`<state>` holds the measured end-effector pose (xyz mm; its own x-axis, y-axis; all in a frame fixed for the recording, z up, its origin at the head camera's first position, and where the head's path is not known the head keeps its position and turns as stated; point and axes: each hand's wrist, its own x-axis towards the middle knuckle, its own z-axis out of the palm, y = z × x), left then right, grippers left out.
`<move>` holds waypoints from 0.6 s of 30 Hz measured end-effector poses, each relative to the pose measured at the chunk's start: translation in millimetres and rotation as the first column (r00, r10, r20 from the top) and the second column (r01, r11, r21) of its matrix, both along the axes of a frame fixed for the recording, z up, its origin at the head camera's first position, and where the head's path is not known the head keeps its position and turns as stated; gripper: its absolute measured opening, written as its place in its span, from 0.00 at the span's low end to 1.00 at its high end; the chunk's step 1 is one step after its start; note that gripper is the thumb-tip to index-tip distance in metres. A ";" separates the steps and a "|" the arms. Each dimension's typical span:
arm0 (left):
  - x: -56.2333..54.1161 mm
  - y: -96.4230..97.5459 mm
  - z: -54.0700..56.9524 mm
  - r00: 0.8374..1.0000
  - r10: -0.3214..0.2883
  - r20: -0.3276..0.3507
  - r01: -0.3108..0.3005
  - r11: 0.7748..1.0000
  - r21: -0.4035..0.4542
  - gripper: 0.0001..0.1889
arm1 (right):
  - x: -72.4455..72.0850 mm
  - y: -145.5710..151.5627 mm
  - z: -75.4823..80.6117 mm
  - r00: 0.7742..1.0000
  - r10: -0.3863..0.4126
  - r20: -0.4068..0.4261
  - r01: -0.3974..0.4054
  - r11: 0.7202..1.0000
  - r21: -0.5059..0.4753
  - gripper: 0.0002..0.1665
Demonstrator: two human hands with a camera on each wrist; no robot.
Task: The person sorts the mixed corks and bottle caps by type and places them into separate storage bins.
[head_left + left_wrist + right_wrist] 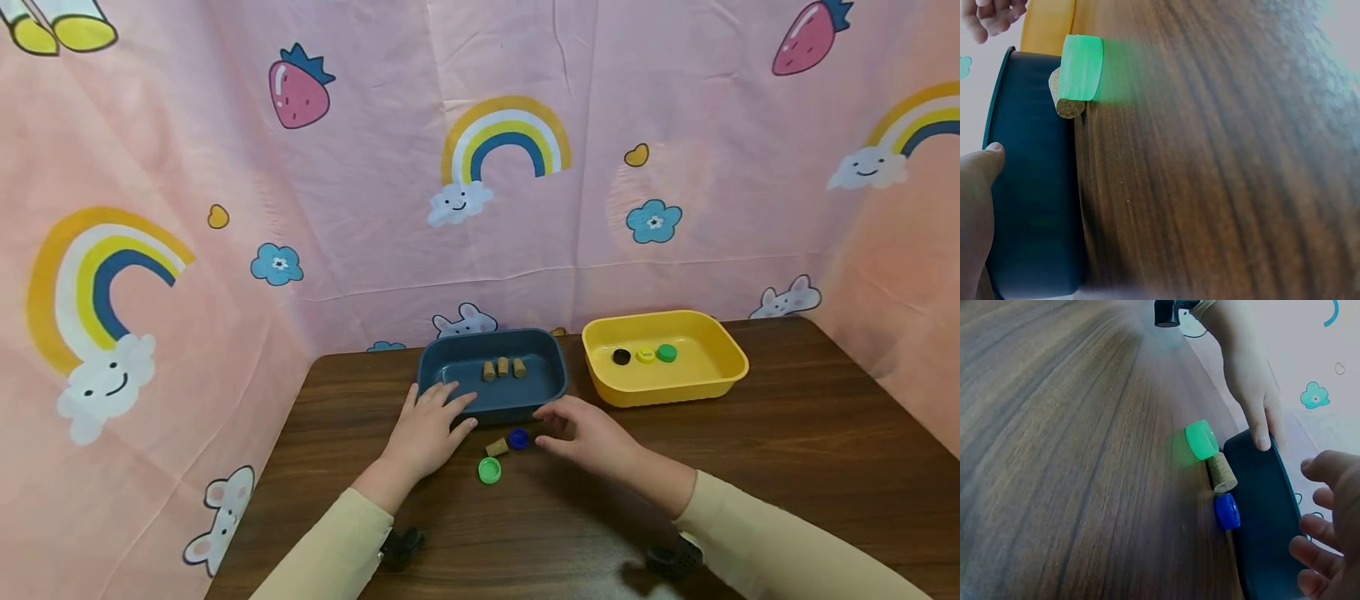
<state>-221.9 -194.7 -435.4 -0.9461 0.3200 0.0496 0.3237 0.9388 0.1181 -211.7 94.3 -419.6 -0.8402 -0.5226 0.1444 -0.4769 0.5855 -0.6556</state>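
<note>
Left wrist view's left edge cutting off left hand (974, 215), cork (1070, 108) there partly hidden by green cap (1082, 69), right wrist view's right edge cutting off right hand (1347, 522), marking on yellow cap (646, 356) too small to read

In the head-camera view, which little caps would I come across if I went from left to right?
Light green cap on the table → blue cap, also on the table → black cap in the yellow tray → yellow cap → darker green cap, both in that tray too.
</note>
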 end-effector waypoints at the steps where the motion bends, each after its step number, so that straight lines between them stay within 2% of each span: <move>1: -0.2 0.1 -0.5 1.000 -0.002 -0.002 0.002 1.000 0.003 0.28 | -1.1 -1.0 -0.5 1.000 0.008 -0.009 -0.007 1.000 0.025 0.21; 5: -1.7 0.1 -2.2 1.000 -0.002 -0.016 0.002 1.000 0.002 0.28 | -5.5 -7.0 -1.9 0.997 0.046 -0.058 -0.035 0.985 0.170 0.22; 11: -2.6 -0.2 -2.8 1.000 -0.006 -0.022 0.006 1.000 0.001 0.28 | -12.0 -17.6 -10.2 0.989 0.101 -0.105 -0.054 0.923 0.380 0.24; 18: -1.4 1.6 -1.2 1.000 0.000 -0.018 0.000 1.000 0.003 0.29 | -19.7 -28.6 -16.8 0.980 0.145 -0.134 -0.066 0.881 0.469 0.26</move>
